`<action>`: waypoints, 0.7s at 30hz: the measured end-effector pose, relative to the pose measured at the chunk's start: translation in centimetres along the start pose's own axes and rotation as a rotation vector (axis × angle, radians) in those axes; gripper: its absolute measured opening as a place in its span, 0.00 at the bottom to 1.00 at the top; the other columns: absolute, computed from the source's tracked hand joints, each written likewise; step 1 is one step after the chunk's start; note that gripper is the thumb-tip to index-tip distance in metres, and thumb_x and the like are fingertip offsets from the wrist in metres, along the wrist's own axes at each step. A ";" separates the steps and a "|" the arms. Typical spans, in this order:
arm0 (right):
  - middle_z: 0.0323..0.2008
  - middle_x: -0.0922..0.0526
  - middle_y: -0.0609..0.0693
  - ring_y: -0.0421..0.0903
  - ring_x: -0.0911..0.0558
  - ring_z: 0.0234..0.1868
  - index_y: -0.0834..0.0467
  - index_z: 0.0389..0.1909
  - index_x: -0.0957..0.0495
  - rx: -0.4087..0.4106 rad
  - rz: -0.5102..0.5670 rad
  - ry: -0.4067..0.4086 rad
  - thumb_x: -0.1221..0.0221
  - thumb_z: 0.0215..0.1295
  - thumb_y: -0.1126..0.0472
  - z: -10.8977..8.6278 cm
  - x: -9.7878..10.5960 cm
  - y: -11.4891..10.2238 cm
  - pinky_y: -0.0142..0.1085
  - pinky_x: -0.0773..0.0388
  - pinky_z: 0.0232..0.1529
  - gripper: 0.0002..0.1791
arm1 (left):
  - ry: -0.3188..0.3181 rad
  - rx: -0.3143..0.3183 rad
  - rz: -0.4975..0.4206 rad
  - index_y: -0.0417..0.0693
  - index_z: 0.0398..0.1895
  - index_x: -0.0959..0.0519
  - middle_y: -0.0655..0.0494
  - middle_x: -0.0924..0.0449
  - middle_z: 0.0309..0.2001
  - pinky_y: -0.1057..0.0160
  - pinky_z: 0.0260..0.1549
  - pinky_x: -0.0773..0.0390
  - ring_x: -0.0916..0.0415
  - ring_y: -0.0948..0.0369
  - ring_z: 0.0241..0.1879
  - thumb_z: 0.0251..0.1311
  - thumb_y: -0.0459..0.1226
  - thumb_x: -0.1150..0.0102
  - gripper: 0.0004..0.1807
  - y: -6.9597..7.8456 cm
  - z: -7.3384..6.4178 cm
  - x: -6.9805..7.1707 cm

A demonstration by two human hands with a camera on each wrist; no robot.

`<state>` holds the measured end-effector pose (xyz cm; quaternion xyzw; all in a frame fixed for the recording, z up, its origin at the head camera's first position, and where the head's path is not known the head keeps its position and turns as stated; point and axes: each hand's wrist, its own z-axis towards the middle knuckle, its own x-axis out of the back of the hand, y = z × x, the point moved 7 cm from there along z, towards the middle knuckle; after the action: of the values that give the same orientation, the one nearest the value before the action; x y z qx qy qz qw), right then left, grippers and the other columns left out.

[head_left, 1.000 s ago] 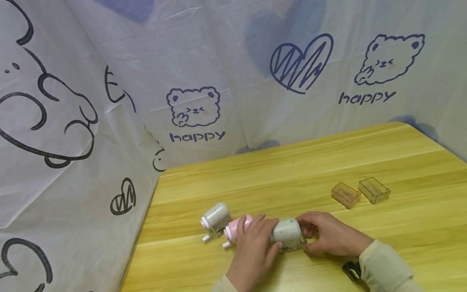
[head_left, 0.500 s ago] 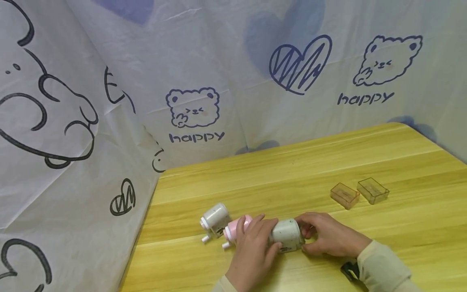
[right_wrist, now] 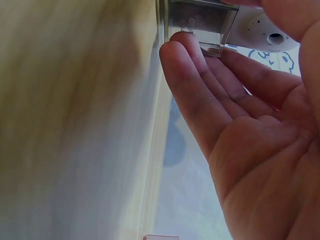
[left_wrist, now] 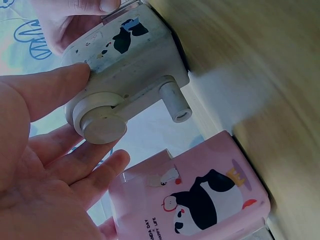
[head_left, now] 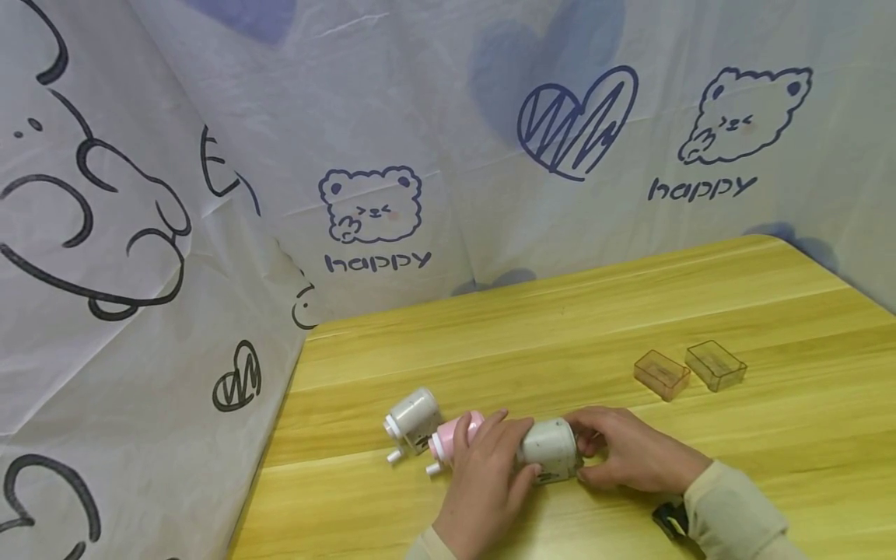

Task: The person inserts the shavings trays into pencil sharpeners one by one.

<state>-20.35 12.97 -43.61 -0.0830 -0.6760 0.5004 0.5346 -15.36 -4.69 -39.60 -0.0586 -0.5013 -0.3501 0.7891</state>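
Left hand [head_left: 483, 467]: thumb and fingers closed around the crank end of a grey-white hand-crank pencil sharpener [head_left: 549, 442], which stands on the bench [head_left: 574, 334] between the two hands.
Right hand [head_left: 630, 451]: thumb and fingers bent at the opposite end of that sharpener, pinching its transparent drawer [right_wrist: 205, 22]; how far the drawer is seated cannot be told.
Held sharpener, details: round hub [left_wrist: 105, 125] and crank handle [left_wrist: 175, 102] at the left end; pencil hole [right_wrist: 275, 38] at the right end; a black-and-blue printed picture [left_wrist: 130, 35] on one side, its small markings too blurred to read.
Pink pencil sharpener [left_wrist: 192, 175], one: beside the left hand, partly covered by its fingers in the head view; contact cannot be told. Panda print [left_wrist: 200, 205]; sideways lettering [left_wrist: 154, 227] reads "HAPPY LIFE", with a second line ending "NDA DAY", its start unclear.
Second grey-white pencil sharpener [head_left: 413, 412], one: just beyond the pink one, to its left, white crank toward the left.
Loose drawers, two, transparent, near each other on the far right of the bench: one amber-tinted [head_left: 661, 375], one greyish [head_left: 716, 365].
Sleeves: pale, the right one [head_left: 738, 509] with a black strap piece [head_left: 672, 519] beside it.
Backdrop cloth [head_left: 448, 117]: pale, with a scribbled heart [head_left: 579, 123] and two bear heads, left [head_left: 371, 204] and right [head_left: 749, 115], each captioned "happy".
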 end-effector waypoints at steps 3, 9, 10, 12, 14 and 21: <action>0.44 0.18 0.45 0.37 0.20 0.42 0.68 0.62 0.25 0.001 0.004 0.001 0.26 0.52 0.61 0.0 0.0 0.0 0.35 0.17 0.44 0.36 | -0.003 -0.001 0.005 0.48 0.63 0.23 0.56 0.17 0.59 0.36 0.68 0.42 0.25 0.53 0.65 0.59 0.43 0.28 0.29 0.0 0.0 0.0; 0.44 0.18 0.45 0.37 0.20 0.41 0.68 0.62 0.25 0.002 -0.002 0.004 0.26 0.52 0.61 0.0 0.0 -0.1 0.35 0.17 0.43 0.36 | -0.002 -0.004 0.006 0.48 0.63 0.23 0.56 0.17 0.58 0.36 0.67 0.41 0.25 0.53 0.64 0.59 0.43 0.28 0.28 0.0 0.0 0.0; 0.44 0.18 0.45 0.37 0.20 0.42 0.68 0.62 0.25 0.003 -0.004 0.004 0.26 0.52 0.61 0.0 0.0 -0.1 0.35 0.17 0.43 0.36 | -0.002 -0.004 0.005 0.48 0.63 0.22 0.56 0.17 0.58 0.36 0.67 0.41 0.25 0.53 0.64 0.59 0.43 0.28 0.28 0.0 0.1 0.0; 0.44 0.18 0.46 0.37 0.19 0.42 0.68 0.63 0.25 0.003 -0.004 0.005 0.26 0.52 0.61 0.0 0.0 -0.1 0.35 0.17 0.44 0.36 | -0.003 -0.003 0.005 0.48 0.63 0.22 0.56 0.17 0.58 0.36 0.67 0.41 0.25 0.53 0.64 0.59 0.43 0.28 0.28 0.0 0.0 0.0; 0.45 0.18 0.46 0.37 0.19 0.42 0.68 0.63 0.25 0.003 -0.005 0.005 0.26 0.52 0.61 0.0 0.0 -0.1 0.35 0.17 0.44 0.36 | -0.006 -0.001 0.006 0.48 0.63 0.22 0.56 0.17 0.58 0.36 0.67 0.41 0.25 0.54 0.65 0.59 0.43 0.28 0.28 0.0 0.0 -0.1; 0.46 0.18 0.46 0.37 0.19 0.42 0.67 0.64 0.26 -0.005 0.006 -0.009 0.26 0.53 0.62 0.1 -0.1 -0.2 0.35 0.17 0.44 0.36 | -0.011 0.007 0.008 0.48 0.63 0.22 0.56 0.17 0.58 0.36 0.67 0.41 0.25 0.54 0.65 0.59 0.43 0.27 0.28 0.0 0.0 0.0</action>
<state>-20.30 12.77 -43.56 -0.0843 -0.6792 0.5009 0.5298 -15.38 -4.66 -39.60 -0.0599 -0.5067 -0.3451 0.7878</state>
